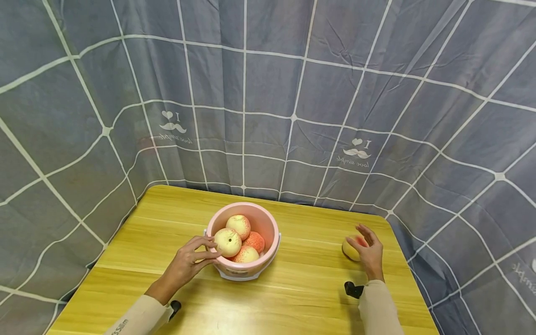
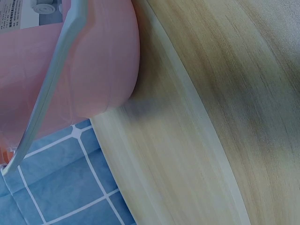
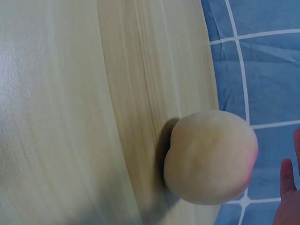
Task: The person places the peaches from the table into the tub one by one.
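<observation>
The left hand (image 1: 188, 261) curls its fingers against the rim of the round pink plastic bucket (image 1: 268, 251), which holds four yellow-pink peaches (image 1: 228, 242) mid-table. The right hand (image 1: 368, 251) spreads relaxed fingers over a loose yellow-pink peach (image 3: 211, 157) without clamping it, near the right edge of the pale wooden table (image 1: 301, 288).

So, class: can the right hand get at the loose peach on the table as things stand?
Probably yes. The right hand hovers open right beside the peach, which lies alone on the table; nothing stands between them.
</observation>
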A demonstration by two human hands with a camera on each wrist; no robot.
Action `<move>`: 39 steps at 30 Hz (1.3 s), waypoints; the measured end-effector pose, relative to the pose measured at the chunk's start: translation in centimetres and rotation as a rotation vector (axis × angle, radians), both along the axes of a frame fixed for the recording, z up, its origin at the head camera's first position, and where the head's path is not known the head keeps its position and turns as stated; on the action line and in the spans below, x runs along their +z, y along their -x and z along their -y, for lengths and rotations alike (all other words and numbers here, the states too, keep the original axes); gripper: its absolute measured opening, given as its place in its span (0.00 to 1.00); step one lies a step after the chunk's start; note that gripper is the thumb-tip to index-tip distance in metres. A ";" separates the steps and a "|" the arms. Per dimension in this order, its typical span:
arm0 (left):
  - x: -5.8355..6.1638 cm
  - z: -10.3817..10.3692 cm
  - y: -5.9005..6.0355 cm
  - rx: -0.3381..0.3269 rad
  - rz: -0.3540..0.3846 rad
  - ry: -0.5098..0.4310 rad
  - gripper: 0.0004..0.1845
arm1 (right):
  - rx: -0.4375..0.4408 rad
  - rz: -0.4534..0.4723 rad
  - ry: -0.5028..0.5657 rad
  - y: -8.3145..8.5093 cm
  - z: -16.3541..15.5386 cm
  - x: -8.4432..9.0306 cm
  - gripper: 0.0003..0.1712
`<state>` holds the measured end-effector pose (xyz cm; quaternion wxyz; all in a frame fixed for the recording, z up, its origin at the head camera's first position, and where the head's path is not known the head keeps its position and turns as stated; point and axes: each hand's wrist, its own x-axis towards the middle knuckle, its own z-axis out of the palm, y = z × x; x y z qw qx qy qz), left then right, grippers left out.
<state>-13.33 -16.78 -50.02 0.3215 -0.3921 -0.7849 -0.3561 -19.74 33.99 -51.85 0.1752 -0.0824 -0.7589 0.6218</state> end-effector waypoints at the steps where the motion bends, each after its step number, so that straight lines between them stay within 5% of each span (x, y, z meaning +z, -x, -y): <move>1: 0.0 0.0 0.0 0.002 0.000 0.002 0.14 | -0.003 0.009 0.002 0.0 -0.1 -0.1 0.36; 19: 0.2 -0.1 0.0 0.004 0.004 0.007 0.14 | -0.085 0.020 -0.050 -0.5 -1.1 -1.9 0.39; 39: 0.2 -0.2 -0.1 -0.002 0.000 0.000 0.13 | -0.088 0.213 -0.039 -1.0 -2.0 -4.3 0.51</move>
